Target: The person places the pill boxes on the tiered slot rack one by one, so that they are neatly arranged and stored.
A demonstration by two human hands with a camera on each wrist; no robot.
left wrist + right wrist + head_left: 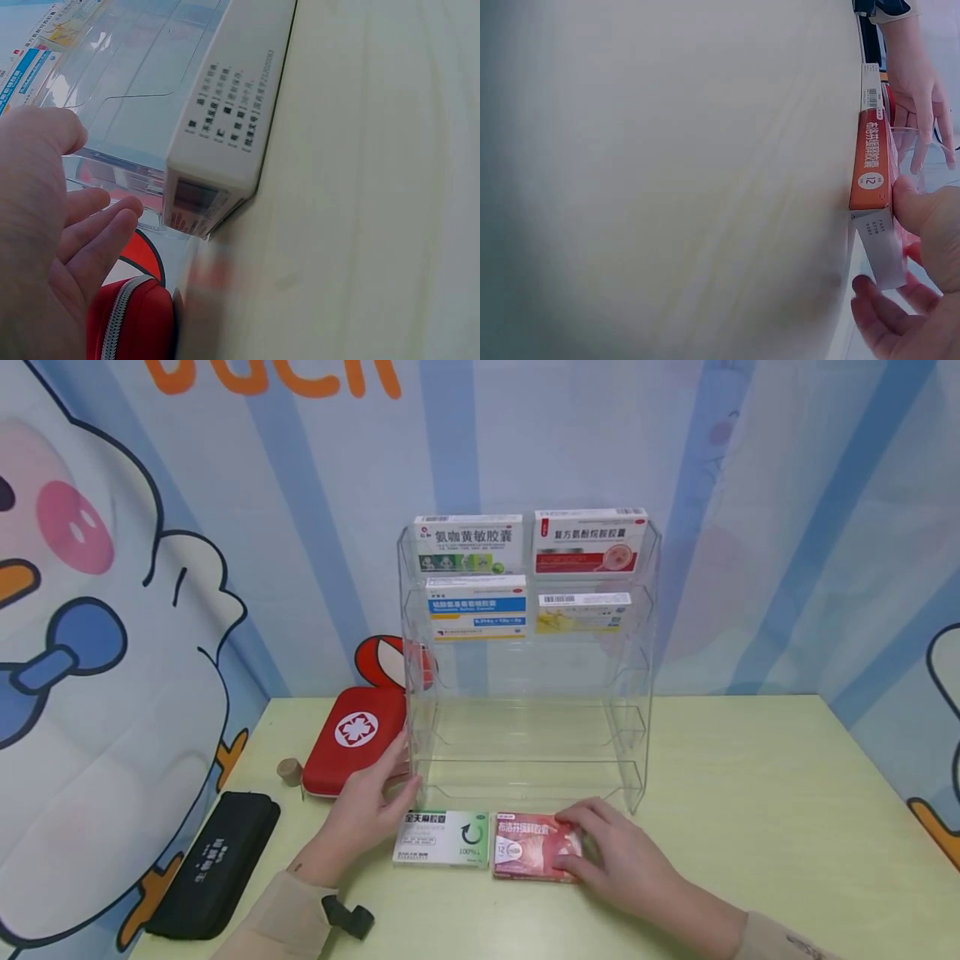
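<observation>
My right hand (626,864) pinches the right end of a red medicine box (525,852), thumb on its printed face and a fingertip at its far edge. The box lies on the table in front of a clear acrylic display rack (528,772). Left of it lies a white and green medicine box (441,843), its long side close up in the left wrist view. My left hand (367,806) is at the rack's lower left corner, thumb toward the front and fingers loosely extended along the side (94,232).
Four boxes stand on the rack's upper tiers, among them a white and red box (590,543) and a blue-striped box (477,610). On the left are a red zippered first-aid case (356,731), a small wooden cylinder (289,771) and a black case (213,864). A cartoon-printed cloth (750,527) hangs behind.
</observation>
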